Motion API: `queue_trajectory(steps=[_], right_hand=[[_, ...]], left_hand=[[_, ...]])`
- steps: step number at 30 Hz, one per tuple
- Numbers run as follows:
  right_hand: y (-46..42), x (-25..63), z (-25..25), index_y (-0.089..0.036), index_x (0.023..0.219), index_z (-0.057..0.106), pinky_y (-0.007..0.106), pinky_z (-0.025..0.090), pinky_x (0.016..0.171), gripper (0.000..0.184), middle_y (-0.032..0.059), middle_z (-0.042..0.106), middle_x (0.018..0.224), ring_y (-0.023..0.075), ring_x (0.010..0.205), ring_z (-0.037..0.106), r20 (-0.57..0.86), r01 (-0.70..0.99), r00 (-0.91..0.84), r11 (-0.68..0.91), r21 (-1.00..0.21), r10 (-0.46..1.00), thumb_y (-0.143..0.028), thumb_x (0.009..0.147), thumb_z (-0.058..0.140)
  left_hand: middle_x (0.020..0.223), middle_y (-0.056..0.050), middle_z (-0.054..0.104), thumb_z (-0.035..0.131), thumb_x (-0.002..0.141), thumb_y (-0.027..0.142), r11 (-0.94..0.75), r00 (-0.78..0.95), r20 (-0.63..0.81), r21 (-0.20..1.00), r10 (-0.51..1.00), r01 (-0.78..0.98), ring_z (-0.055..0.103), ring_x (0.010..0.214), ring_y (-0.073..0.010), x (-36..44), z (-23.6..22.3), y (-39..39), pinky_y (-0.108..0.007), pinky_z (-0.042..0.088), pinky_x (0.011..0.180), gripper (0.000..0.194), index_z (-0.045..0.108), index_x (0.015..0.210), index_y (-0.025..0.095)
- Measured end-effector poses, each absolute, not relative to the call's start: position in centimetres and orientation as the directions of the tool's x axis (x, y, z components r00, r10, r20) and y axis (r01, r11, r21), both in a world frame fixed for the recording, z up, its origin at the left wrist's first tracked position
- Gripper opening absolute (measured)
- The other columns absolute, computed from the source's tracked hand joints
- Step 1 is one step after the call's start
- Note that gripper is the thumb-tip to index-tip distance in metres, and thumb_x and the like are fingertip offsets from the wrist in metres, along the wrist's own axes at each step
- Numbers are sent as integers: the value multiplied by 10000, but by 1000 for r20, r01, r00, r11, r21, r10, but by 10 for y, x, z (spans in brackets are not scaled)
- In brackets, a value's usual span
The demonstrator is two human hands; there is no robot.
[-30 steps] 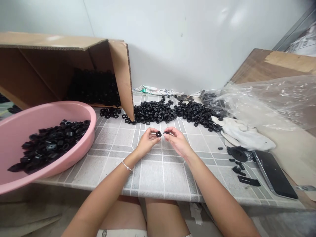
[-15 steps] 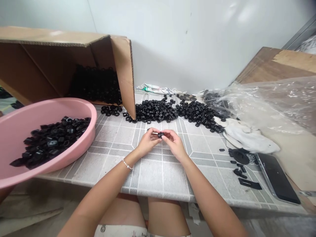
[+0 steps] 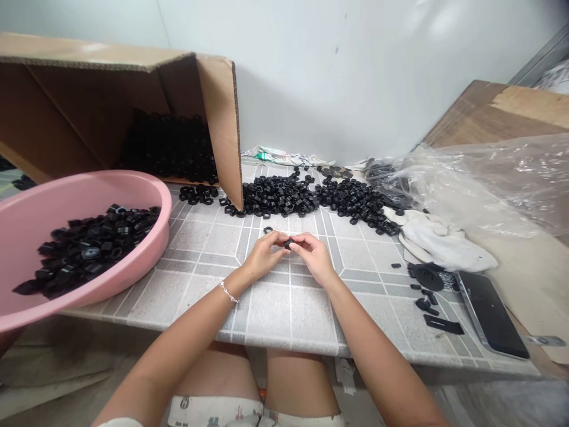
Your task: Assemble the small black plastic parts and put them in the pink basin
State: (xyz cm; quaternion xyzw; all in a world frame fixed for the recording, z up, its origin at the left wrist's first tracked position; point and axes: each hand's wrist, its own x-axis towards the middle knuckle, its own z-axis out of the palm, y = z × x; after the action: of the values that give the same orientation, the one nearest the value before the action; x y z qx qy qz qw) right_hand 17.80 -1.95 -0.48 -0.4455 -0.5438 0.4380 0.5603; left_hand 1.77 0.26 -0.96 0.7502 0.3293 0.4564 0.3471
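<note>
Between my fingertips, over the middle of the table, is a small black plastic part [image 3: 288,244]. My left hand [image 3: 265,255] pinches it from the left, and my right hand [image 3: 315,256] pinches it from the right. The fingers hide much of its shape. Just beyond my left fingers lies a loose black ring [image 3: 267,230]. Farther back are two heaps of small black parts: a left heap of ring-like pieces [image 3: 282,196] and a right heap of pieces [image 3: 358,204].
A pink basin [image 3: 151,237] of black parts overhangs the table's left front edge. Behind it, a cardboard box [image 3: 217,112] lies open on its side with more parts inside. To the right are a white glove [image 3: 431,246], a phone [image 3: 493,314], black scraps [image 3: 443,324] and clear plastic sheeting [image 3: 498,178].
The view has shifted slightly. Both hands stay together at the same spot, and the black part between them has turned a little. The loose ring behind my left fingers shows more fully.
</note>
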Motion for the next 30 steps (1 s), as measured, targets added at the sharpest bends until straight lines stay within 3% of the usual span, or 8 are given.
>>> queue_trajectory(steps=[7,9,12,15,17,21,26,30], right_hand=[[-18,181,-7,-205,556,489,278,411,552,500,-33,454,497,128,512,452,136,233,174,93,-968,975,-640,801,526],[-18,181,-5,-202,608,542,284,435,568,533,-22,481,527,131,518,480,102,135,196,76,-988,975,-674,831,435],[-19,178,-1,-209,847,629,311,508,687,466,18,632,752,157,680,607,24,-177,59,34,-984,998,-658,792,520],[-20,173,2,-205,769,620,361,524,820,413,54,680,884,191,835,647,14,-319,-34,3,-948,999,-618,749,611],[-21,171,3,-211,710,591,388,526,855,402,49,684,885,198,852,653,25,-347,-17,18,-938,1000,-610,740,628],[-23,170,3,-243,903,624,422,516,906,387,27,690,925,198,873,663,33,-348,-36,18,-937,999,-570,708,691],[-23,172,2,-200,639,552,449,540,846,515,86,693,893,239,877,669,50,-294,-31,39,-955,998,-687,801,499],[-23,172,3,-210,874,624,440,535,860,478,67,693,902,226,881,672,18,-322,-15,12,-947,1000,-670,799,519]], left_hand=[[954,-45,631,668,764,152,-449,400,365,882,841,140,632,901,-164,28,-3,-2,-355,538,854,198,569,935,167],[993,-61,619,681,760,171,-439,378,366,890,850,126,627,926,-169,27,-5,0,-373,534,873,222,561,947,164],[999,-66,613,696,745,173,-420,306,374,902,876,101,626,940,-176,24,-8,4,-387,529,884,240,545,932,164],[949,-44,615,703,733,172,-413,235,383,906,893,90,629,910,-167,21,-7,7,-385,526,883,242,533,906,168],[926,-36,615,706,729,179,-399,218,374,913,901,83,631,896,-165,20,-6,7,-382,524,882,243,529,895,168],[934,-43,618,698,727,168,-397,222,372,915,901,77,631,913,-172,20,-4,7,-383,516,893,229,543,895,166],[925,-41,632,712,713,183,-406,233,380,911,895,75,632,912,-176,20,-5,10,-389,514,894,236,560,893,163],[935,-40,634,708,714,177,-417,245,384,904,890,96,633,920,-175,19,-7,11,-387,512,901,230,573,899,161]])
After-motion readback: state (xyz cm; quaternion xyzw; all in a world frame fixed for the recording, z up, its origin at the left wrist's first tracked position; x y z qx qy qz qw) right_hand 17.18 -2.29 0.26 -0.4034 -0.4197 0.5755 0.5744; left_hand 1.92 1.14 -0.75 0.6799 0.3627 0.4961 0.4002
